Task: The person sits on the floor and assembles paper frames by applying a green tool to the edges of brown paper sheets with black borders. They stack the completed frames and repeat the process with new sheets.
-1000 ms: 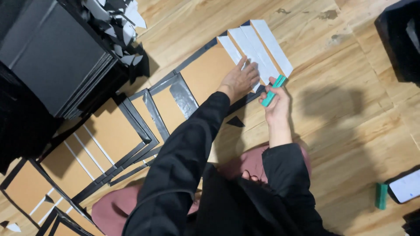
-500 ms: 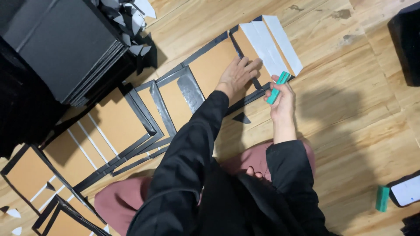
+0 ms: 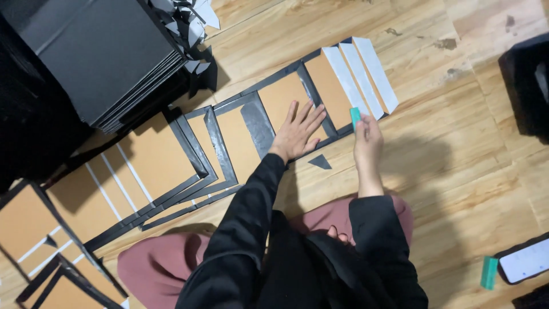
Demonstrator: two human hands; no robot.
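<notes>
A brown cardboard panel with black borders [image 3: 286,94] lies flat on the wooden floor, with white strips [image 3: 360,71] along its right part. My left hand [image 3: 298,133] rests flat on the panel with fingers spread, holding nothing. My right hand [image 3: 367,140] grips a small teal scraper [image 3: 355,117] upright, its end at the panel's lower right edge next to the white strips. A small black triangular offcut [image 3: 320,162] lies on the floor between my two hands.
More brown panels with black frames [image 3: 154,160] lie in a row to the left. A stack of dark boards [image 3: 97,57] stands at upper left with paper scraps [image 3: 189,20] beside it. A phone [image 3: 526,260] and a teal block [image 3: 489,272] lie at lower right.
My left hand slid down and left across the panel and spread flat. My right hand turned the teal scraper upright against the panel's edge. The view shifted slightly.
</notes>
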